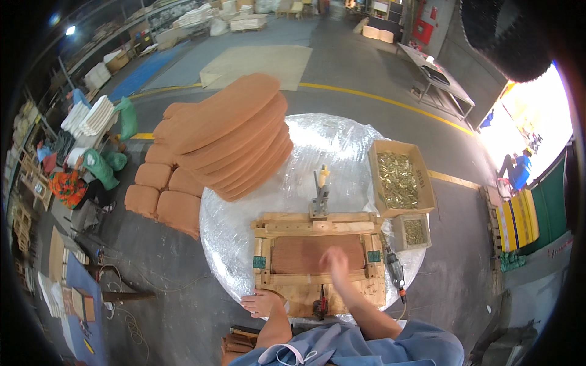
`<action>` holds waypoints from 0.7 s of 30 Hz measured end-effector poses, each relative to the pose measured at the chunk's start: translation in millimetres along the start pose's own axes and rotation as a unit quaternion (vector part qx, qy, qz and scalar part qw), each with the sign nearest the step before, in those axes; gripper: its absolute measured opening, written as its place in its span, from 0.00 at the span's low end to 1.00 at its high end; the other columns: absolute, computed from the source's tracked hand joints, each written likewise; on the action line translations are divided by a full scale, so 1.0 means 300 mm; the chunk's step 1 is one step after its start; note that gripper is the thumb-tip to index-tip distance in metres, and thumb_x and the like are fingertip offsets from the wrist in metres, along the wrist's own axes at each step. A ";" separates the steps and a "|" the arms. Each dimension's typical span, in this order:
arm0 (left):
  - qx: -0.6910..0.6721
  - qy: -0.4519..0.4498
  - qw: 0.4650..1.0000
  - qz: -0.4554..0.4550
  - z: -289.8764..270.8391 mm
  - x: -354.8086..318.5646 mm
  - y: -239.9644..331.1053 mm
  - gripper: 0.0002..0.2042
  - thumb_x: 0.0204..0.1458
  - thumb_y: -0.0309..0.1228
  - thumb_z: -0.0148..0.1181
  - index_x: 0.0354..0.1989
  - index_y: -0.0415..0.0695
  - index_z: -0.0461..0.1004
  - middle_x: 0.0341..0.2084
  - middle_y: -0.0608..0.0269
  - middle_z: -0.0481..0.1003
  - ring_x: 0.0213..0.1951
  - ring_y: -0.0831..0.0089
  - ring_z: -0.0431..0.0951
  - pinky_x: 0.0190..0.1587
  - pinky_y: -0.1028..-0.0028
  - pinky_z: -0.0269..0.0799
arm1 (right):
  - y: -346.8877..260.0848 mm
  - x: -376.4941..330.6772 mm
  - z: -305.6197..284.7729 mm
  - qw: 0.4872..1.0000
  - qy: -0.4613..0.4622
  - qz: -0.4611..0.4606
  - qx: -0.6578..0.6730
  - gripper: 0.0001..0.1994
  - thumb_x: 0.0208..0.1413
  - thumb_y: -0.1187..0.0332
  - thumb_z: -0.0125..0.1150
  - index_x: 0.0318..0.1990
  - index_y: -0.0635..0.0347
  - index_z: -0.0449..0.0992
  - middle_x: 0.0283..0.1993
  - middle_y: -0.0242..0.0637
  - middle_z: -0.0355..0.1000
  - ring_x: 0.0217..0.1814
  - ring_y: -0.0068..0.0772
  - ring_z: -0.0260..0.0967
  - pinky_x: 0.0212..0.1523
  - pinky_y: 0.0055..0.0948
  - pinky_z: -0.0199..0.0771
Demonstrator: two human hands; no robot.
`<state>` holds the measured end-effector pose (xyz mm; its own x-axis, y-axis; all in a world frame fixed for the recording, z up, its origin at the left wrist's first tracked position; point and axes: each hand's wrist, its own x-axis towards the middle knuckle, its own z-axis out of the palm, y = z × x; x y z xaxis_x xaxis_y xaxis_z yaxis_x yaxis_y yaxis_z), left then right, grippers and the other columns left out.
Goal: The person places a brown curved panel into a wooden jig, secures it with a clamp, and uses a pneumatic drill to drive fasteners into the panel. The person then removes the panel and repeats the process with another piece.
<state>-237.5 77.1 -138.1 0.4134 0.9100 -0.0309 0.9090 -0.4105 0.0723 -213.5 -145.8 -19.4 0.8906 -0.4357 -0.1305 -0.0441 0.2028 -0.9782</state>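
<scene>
A wooden clamping frame [314, 229] lies on a round table [342, 131] wrapped in clear plastic film. Inside the frame sits a flat reddish-brown board [296, 253]. Above this board is my right hand [334, 262], smeared by motion, so its fingers and any contact are unclear. My left hand [262, 303] rests at the frame's near left corner, fingers stretched out toward the left. A toggle clamp [318, 198] stands upright at the frame's far side. At the near side is a second, dark red clamp [320, 303].
Right of the frame lies a grey power tool [395, 271]. A cardboard box [422, 177] of brassy metal pieces and a smaller box [400, 235] of small parts stand behind it. Brown padded pieces [229, 128] are stacked high at left. A person [67, 189] sits far left.
</scene>
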 end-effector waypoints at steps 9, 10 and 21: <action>0.001 -0.016 1.000 0.001 -0.012 0.001 -0.003 0.33 0.74 0.52 0.36 0.77 0.39 0.58 0.74 0.49 0.63 0.73 0.53 0.65 0.66 0.48 0.64 | 0.226 -0.324 0.005 0.973 -0.030 0.143 -0.176 0.21 0.72 0.51 0.58 0.38 0.62 0.82 0.27 0.35 0.76 0.31 0.27 0.73 0.35 0.33 0.73; -0.009 -0.017 1.000 -0.006 0.002 0.012 -0.001 0.33 0.74 0.51 0.37 0.76 0.39 0.58 0.74 0.48 0.63 0.73 0.52 0.65 0.66 0.47 0.64 | 0.145 -0.318 0.037 0.967 -0.021 0.177 -0.184 0.25 0.72 0.48 0.55 0.37 0.63 0.83 0.29 0.40 0.78 0.32 0.32 0.75 0.36 0.36 0.74; 0.081 -0.221 0.960 0.153 -0.202 0.067 -0.033 0.35 0.72 0.47 0.40 0.73 0.23 0.56 0.72 0.37 0.63 0.73 0.42 0.65 0.73 0.49 0.62 | 0.154 -0.717 -0.008 0.949 0.065 0.146 -0.273 0.16 0.67 0.55 0.61 0.43 0.59 0.84 0.33 0.47 0.80 0.36 0.42 0.78 0.41 0.43 0.76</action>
<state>-241.4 102.9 -79.1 0.6121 0.6461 -0.4559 0.7229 -0.6909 -0.0084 -408.2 -44.9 -36.9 0.7425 -0.5425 -0.3929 -0.5397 -0.1370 -0.8307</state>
